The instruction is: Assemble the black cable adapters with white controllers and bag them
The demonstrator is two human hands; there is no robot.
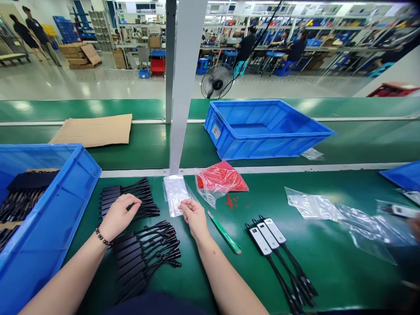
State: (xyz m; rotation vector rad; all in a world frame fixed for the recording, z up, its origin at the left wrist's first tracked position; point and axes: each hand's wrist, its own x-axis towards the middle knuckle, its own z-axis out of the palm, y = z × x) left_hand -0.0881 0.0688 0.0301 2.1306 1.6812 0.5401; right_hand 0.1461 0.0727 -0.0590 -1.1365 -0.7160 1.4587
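The table (328, 258) is covered in a smooth green mat with a dull sheen, and the blue crates (262, 131) are hard, slightly glossy plastic. The black adapters (131, 258) and their cables look like matt plastic and rubber, while the clear bags (175, 194) are thin, shiny, crinkled film. The cardboard sheet (95, 130) is plain brown and matt.

bright overhead factory light, glare on far floor (82, 87), wide-angle bending at edges, sharp centre
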